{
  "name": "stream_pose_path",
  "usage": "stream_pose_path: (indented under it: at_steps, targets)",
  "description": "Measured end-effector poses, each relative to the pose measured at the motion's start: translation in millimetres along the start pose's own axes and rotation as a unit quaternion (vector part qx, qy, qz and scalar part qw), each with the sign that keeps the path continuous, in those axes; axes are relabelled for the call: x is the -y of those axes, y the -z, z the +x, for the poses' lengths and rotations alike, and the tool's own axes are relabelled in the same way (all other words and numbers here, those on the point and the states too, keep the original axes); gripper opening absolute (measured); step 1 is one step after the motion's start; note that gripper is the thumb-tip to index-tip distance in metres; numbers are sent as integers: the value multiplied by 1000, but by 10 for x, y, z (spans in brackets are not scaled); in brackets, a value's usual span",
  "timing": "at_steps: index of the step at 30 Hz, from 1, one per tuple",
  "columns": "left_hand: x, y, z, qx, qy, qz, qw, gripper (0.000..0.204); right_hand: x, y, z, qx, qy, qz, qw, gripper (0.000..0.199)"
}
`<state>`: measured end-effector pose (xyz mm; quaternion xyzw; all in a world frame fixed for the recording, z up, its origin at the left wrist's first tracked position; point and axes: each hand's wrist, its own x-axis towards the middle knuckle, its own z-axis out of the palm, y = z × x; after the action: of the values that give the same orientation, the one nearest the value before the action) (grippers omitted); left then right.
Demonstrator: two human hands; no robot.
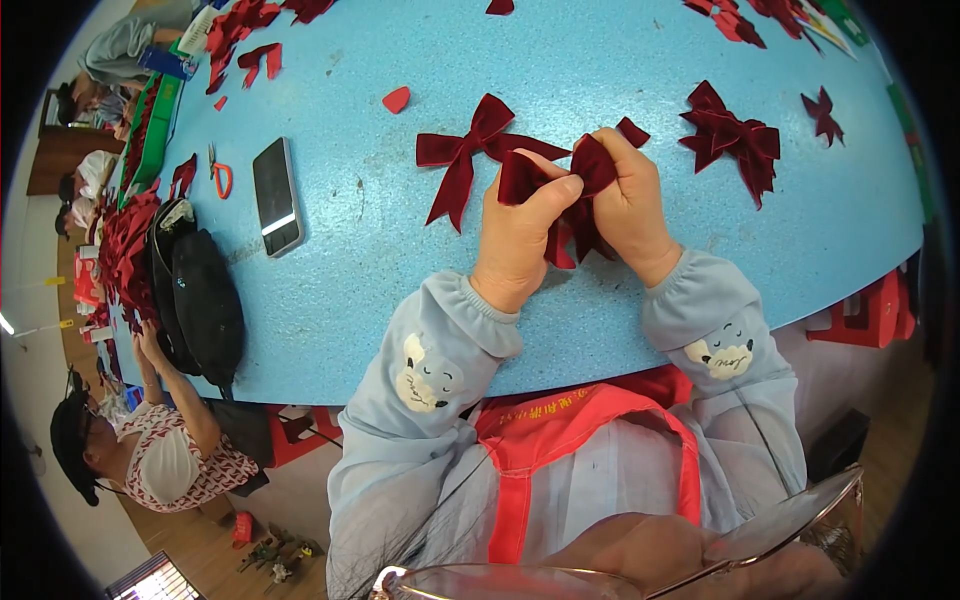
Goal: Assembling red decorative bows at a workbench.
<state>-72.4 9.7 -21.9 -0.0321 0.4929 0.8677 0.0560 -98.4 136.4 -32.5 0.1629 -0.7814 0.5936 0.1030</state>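
Between my two hands is a dark red velvet bow (594, 168), held just above the blue table. My left hand (520, 235) pinches its left loop and middle with thumb and fingers. On the other side, my right hand (632, 205) grips the right loop near the knot. The bow's tails hang down between my palms. Right behind my left hand lies a finished-looking velvet bow (468, 148), flat with its tails spread. A small velvet scrap (632, 131) shows beyond my right fingers. Farther right sits a pile of bows (733, 140).
On the blue table (380, 320) lie a phone (277, 197), orange-handled scissors (221, 178), a black bag (205, 300), a red scrap (397, 99) and a small bow (823, 116). A green tray (155, 140) stands far left. Another person (165, 440) works at the left edge. Red stools (865, 312) stand below.
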Motion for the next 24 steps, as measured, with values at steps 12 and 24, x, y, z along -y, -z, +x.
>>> stream_pose_path:
  at_steps: [12, 24]
  targets:
    - [3, -30, 8, 21, 52, -114, 992, 15, 3, -23, -8, -29, -29, 80, 996, 8]
    - [-14, -25, 42, 77, 25, -80, 993, 12, 58, -37, -59, -61, 31, 68, 995, 5]
